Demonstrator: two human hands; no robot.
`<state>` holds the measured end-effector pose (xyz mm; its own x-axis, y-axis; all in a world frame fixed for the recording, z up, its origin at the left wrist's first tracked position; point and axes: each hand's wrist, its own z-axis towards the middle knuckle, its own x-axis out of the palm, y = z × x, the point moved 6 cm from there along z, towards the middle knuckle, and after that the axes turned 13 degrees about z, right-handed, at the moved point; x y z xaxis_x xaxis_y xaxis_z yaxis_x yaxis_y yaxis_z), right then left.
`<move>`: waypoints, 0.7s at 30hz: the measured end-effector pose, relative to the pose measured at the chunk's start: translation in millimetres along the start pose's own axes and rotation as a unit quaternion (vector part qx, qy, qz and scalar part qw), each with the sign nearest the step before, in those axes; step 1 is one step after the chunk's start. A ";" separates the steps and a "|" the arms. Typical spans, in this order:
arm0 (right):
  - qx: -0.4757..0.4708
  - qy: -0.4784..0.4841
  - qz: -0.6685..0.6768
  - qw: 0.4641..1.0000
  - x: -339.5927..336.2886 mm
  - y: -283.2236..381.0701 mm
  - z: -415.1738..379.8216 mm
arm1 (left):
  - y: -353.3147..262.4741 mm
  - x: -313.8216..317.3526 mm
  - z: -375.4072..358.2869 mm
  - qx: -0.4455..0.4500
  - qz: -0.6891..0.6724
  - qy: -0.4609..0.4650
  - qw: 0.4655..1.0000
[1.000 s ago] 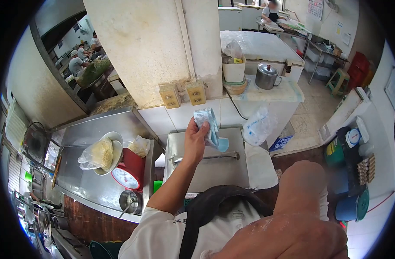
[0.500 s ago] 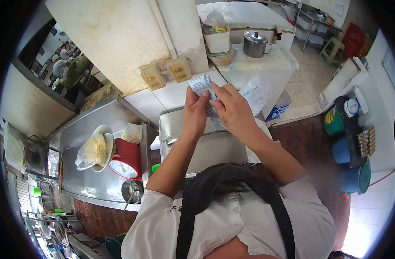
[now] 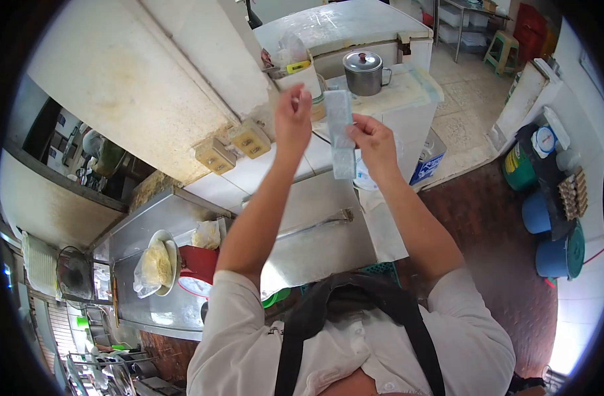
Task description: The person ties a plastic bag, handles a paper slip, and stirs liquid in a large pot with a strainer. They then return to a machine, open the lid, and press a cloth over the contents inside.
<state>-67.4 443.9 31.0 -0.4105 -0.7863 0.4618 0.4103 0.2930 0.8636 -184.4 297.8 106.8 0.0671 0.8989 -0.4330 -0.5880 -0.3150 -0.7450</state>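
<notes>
My right hand point(image 3: 376, 142) grips a long, flat, pale blue-white packet point(image 3: 340, 135) by its right edge, thumb against the near face. The packet hangs upright above the steel-topped surface, and any print on it is too faint to read. My left hand point(image 3: 293, 122) is raised to the left of the packet, apart from it. Its fingers are loosely bent and a little blurred, and I see nothing in them. Just behind its fingertips stands a white container point(image 3: 301, 78) holding a yellow item point(image 3: 298, 66) and a clear plastic bag.
A lidded metal pot point(image 3: 365, 74) stands on the white counter point(image 3: 414, 89). Left, a steel sink counter point(image 3: 134, 307) bears a bowl with bagged pale yellow food point(image 3: 158, 265) and a red scale point(image 3: 200, 264). Switch boxes point(image 3: 215, 156) jut from the wall. Blue bins point(image 3: 536, 214) line the right wall.
My left hand has let go of the packet and moved up and left to the white container. My right hand keeps the packet, now flatter to view. The view has shifted.
</notes>
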 end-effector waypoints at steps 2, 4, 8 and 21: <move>0.001 -0.015 0.056 0.998 -9.4 -6.5 27.1 | -2.9 1.2 45.3 0.064 0.165 -0.035 0.984; 0.000 -0.043 0.034 0.998 -19.8 -19.5 59.0 | -7.2 19.3 70.7 0.201 0.391 -0.061 0.896; -0.026 -0.053 0.042 0.997 -18.1 -42.3 109.5 | 13.3 42.0 92.8 0.101 0.470 0.045 0.876; -0.042 -0.088 -0.156 0.983 5.0 -103.9 188.9 | -6.6 34.1 128.9 0.130 0.479 -0.008 0.868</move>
<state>-265.9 512.3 -18.1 -0.6590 -0.7218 0.2114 0.3054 0.0001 0.9522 -282.2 369.8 162.3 -0.5635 0.2665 -0.7820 -0.5288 -0.8436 0.0936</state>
